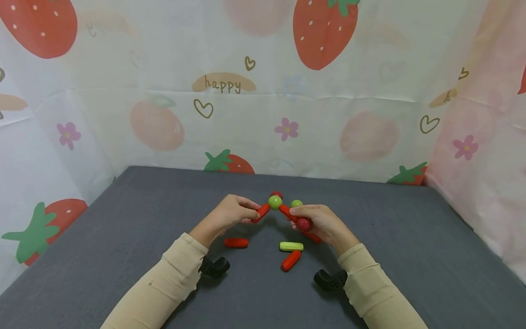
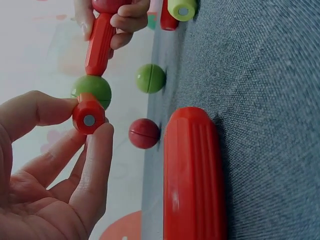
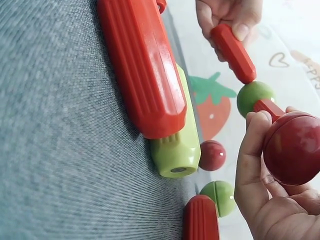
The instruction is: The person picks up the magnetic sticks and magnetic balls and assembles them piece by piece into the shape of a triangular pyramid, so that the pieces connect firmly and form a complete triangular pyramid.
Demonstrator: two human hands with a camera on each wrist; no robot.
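My left hand [image 1: 234,210] pinches a red magnetic rod [image 1: 261,213] between thumb and fingers. In the left wrist view a round metal disc shows in the rod's near end. Its far end meets a green ball [image 3: 256,98], held up off the table. From the ball's other side runs a second red rod [image 2: 100,45], gripped by my right hand [image 1: 324,224]. A dark red ball [image 3: 294,148] sits at that rod's near end, by the right palm. Together the two rods and the green ball form a bent chain between the hands.
On the grey table [image 1: 144,219] lie a red rod [image 1: 236,243] at left, a light green rod [image 1: 291,246] and a red rod [image 1: 291,261] close together, and another red rod [image 1: 313,237] beneath the right hand. Behind rest a loose red ball [image 2: 144,133] and green ball [image 2: 151,78].
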